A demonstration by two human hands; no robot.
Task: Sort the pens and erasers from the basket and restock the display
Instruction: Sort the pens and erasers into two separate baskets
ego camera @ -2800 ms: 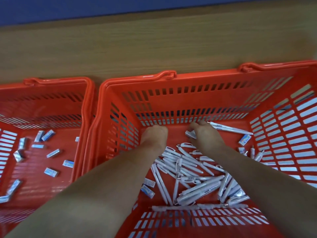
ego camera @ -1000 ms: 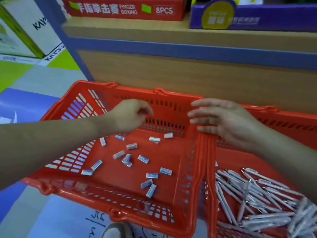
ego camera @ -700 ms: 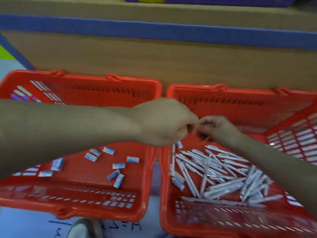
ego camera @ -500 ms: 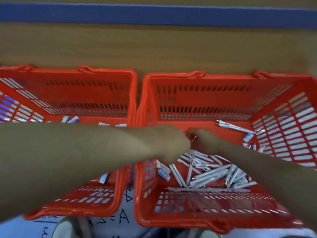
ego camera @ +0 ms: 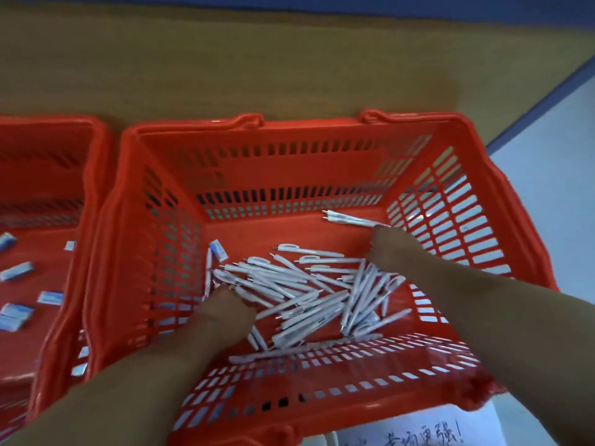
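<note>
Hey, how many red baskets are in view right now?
2. The middle basket holds the pens. The left basket sits beside it, cut off by the frame edge, holding erasers. No others show.

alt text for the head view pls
Both hands, left and right, reach into a red basket holding a pile of white pens and one eraser. A second red basket at left holds scattered erasers.

Handwritten Chinese characters, possibly "老板更强!", on white paper (ego camera: 415, 437) beneath the basket (ego camera: 322, 391), below both hands.
</note>
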